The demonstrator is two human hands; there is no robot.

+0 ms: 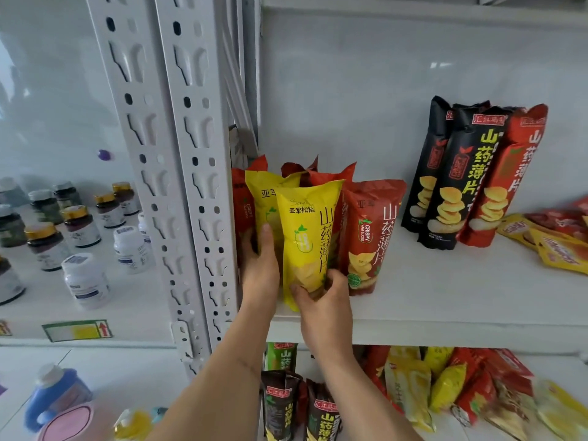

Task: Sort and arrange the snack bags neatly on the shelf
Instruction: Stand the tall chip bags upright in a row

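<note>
A yellow snack bag (310, 230) stands upright at the left end of the white shelf (445, 291). My right hand (321, 300) grips its lower part from the front. My left hand (261, 265) lies with straight fingers against a second yellow bag (264, 198) just behind and left of it. Red bags (369, 237) stand to the right and behind. Farther right, two black bags (451, 186) and a tall red bag (506, 183) lean against the back wall.
Flat yellow and red packets (553, 240) lie at the shelf's right end. A perforated white upright (178, 173) borders the left. Pill bottles (86, 278) fill the neighbouring shelf. The lower shelf holds mixed snack bags (445, 383) and dark bags (286, 405).
</note>
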